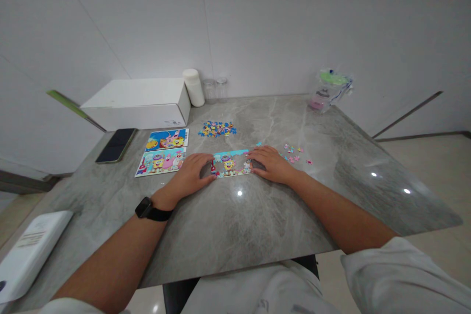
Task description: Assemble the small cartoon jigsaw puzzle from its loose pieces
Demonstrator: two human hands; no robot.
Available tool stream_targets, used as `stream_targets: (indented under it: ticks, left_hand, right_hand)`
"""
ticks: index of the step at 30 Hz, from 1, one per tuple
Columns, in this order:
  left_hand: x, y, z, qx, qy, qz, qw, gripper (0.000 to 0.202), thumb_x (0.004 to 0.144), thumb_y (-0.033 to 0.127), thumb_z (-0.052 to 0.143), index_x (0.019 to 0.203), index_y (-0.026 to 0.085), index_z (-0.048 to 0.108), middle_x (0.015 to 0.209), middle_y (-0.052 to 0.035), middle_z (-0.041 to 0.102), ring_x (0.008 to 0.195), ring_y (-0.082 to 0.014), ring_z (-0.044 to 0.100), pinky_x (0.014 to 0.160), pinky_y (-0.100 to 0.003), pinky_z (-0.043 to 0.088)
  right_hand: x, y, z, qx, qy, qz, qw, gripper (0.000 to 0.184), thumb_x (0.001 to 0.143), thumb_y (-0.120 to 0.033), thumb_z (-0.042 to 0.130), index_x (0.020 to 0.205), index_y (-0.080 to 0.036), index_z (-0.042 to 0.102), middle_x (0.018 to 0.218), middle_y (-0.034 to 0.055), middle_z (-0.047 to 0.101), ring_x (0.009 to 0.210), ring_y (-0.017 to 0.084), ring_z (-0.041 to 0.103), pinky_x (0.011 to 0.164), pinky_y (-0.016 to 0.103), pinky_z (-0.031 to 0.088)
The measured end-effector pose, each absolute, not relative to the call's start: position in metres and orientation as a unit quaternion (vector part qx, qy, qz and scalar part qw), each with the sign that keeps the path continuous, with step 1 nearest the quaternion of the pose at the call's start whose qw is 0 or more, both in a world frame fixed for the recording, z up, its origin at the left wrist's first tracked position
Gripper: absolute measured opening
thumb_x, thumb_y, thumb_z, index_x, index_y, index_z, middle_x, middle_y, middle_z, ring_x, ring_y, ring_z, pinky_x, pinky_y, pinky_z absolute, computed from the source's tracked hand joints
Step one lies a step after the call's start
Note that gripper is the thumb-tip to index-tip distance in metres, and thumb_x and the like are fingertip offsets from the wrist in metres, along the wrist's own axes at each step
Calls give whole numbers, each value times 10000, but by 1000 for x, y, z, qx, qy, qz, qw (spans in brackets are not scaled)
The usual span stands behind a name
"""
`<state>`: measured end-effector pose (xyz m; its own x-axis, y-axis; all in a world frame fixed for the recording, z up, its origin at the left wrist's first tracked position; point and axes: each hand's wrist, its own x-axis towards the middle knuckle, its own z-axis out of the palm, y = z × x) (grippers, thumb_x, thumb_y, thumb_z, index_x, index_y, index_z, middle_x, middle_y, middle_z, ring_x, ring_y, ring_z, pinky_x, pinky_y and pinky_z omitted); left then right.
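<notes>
A partly assembled jigsaw puzzle lies flat on the grey table, with bare table showing through a gap right of its yellow cartoon figure. My left hand, wearing a black watch on its wrist, grips the puzzle's left edge between thumb and fingers. At the opposite edge, my right hand grips it the same way, covering part of that side. Two printed picture cards, one mostly blue and one with a similar scene, lie left of the puzzle. Loose puzzle pieces are scattered beyond my right forearm.
A heap of mixed puzzle pieces sits behind the puzzle. Farther back are a white box, a white bottle and two clear glasses. A phone lies left, a plastic bag back right, a white package front left.
</notes>
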<state>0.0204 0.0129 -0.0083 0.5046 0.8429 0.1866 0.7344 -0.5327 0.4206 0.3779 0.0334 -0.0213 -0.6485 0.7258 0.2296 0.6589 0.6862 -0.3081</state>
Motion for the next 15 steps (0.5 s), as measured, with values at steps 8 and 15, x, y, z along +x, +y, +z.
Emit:
stream_targets:
  ticks: [8,15]
  left_hand:
    - [18,13,-9,855,458,202,138,534,924,492,700,1392,251,611,1448,-110,655,1354,-313,581,1218,-511,417]
    - [23,10,-3,843,462,239,134,469,984,488,614,1376,231,606,1419,-118,659,1351,-299,586,1214,-494,430]
  right_hand:
    - [380,34,-19,-395,-891,103,199,445,997,-408,647,1419,-266,656,1453,104,690,1403,312,573,1227,562,343]
    - [402,49,-20,-498,-816,47,290,262,968,-317,632,1178,-232,764,1184,108,790,1133,296,703,1071,484,493]
